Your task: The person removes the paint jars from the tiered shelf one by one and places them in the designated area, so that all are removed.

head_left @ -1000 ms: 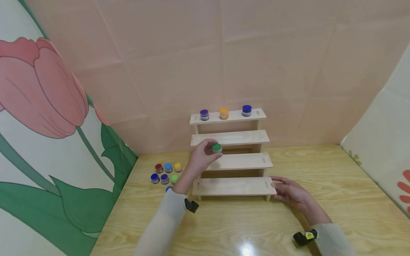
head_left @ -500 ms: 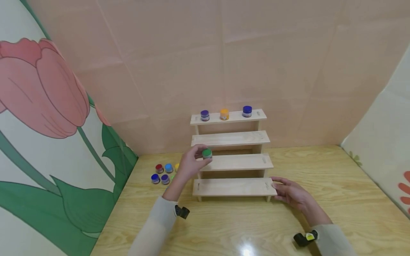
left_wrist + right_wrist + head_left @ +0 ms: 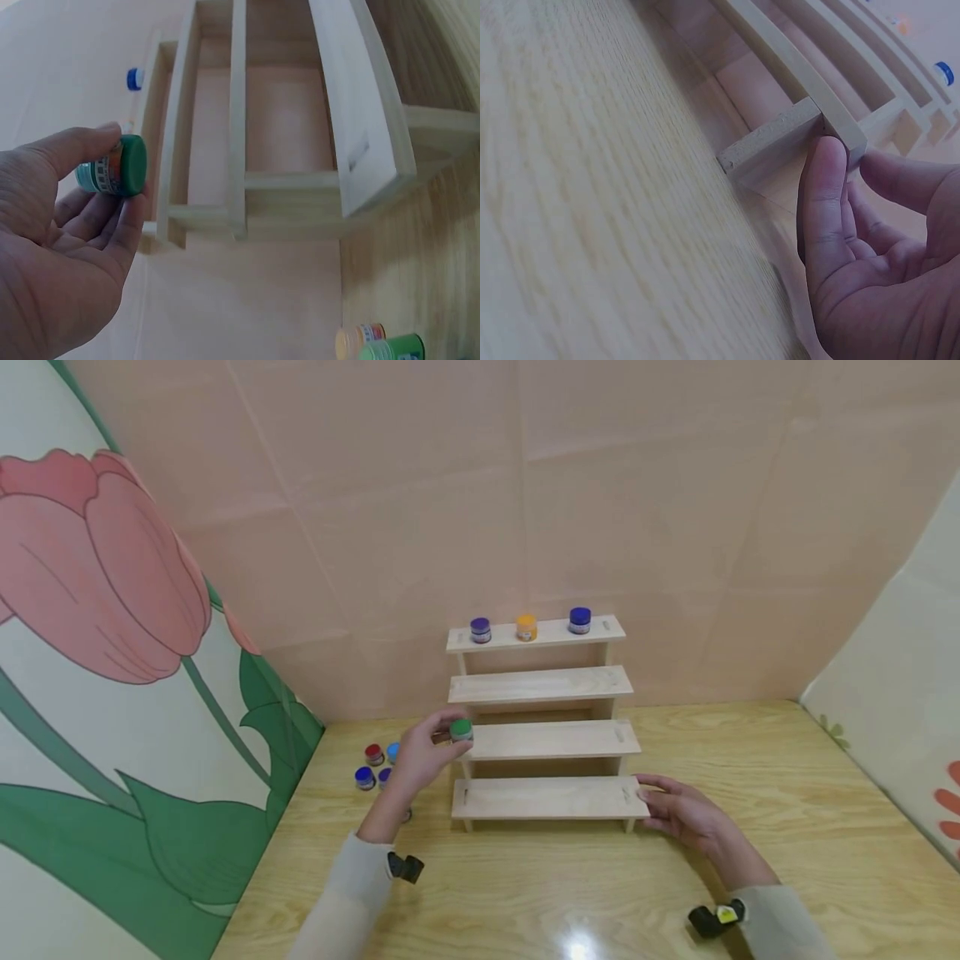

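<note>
In the head view my left hand (image 3: 420, 758) pinches a small paint jar with a green lid (image 3: 461, 732) between thumb and fingers. The jar is at the left end of the third shelf down of a pale wooden four-step rack (image 3: 551, 797), overlapping it in this view. The left wrist view shows the same jar (image 3: 133, 166) tipped sideways in the camera's picture, its printed label partly showing. My right hand (image 3: 684, 812) grips the right end of the rack's lowest shelf; up close, its thumb and fingers meet around the shelf end (image 3: 847, 139).
On the top shelf stand a purple jar (image 3: 481, 630), an orange jar (image 3: 527, 627) and a dark blue jar (image 3: 580, 620). Several jars, including a red one (image 3: 374, 755), stand on the wooden table (image 3: 525, 893) left of the rack, partly hidden by my left arm.
My left hand has moved left and slightly down with the green-lidded paint jar, and its arm now covers more of the table jars. The right hand has stayed on the rack.
</note>
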`<state>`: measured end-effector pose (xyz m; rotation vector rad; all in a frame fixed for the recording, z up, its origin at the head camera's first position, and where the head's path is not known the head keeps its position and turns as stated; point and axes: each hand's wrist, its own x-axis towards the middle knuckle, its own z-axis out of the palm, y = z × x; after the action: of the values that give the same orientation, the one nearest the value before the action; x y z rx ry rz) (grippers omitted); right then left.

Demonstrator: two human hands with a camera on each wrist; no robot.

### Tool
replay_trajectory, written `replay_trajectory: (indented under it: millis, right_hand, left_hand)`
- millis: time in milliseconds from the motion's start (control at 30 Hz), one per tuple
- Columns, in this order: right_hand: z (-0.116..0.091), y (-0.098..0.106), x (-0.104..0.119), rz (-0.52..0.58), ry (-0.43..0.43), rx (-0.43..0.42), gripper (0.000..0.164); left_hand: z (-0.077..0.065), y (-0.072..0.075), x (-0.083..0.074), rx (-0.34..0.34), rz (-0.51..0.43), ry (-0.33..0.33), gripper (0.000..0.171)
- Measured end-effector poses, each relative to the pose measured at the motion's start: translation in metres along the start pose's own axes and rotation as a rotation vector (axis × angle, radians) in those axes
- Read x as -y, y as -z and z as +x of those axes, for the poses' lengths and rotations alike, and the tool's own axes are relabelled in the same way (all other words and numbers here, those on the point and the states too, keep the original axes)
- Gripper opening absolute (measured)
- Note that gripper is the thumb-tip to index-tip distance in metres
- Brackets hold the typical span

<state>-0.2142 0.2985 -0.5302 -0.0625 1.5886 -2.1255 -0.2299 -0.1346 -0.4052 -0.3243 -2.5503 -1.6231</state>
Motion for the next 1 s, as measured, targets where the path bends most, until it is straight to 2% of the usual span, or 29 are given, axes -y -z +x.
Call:
replay_trajectory:
  millis: [167, 300, 433, 1000]
  right_hand:
    - [0.000, 0.000, 0.001, -0.006, -0.025, -0.025, 0.025]
    - [-0.001, 0.000, 0.002, -0.005, -0.033, -0.041, 0.023]
    - [0.000, 0.000, 0.001, -0.008, -0.027, -0.041, 0.024]
    - [0.000, 0.001, 0.001, -0.022, -0.026, -0.030, 0.024]
  left_hand:
    - [-0.005, 0.009, 0.009, -0.001, 0.024, 0.010, 0.043]
    - [-0.008, 0.016, 0.016, -0.004, -0.008, 0.014, 0.043]
    - [-0.011, 0.024, 0.022, -0.004, -0.030, 0.046, 0.045]
    - [-0.025, 0.047, 0.052, -0.030, 0.054, 0.076, 0.046]
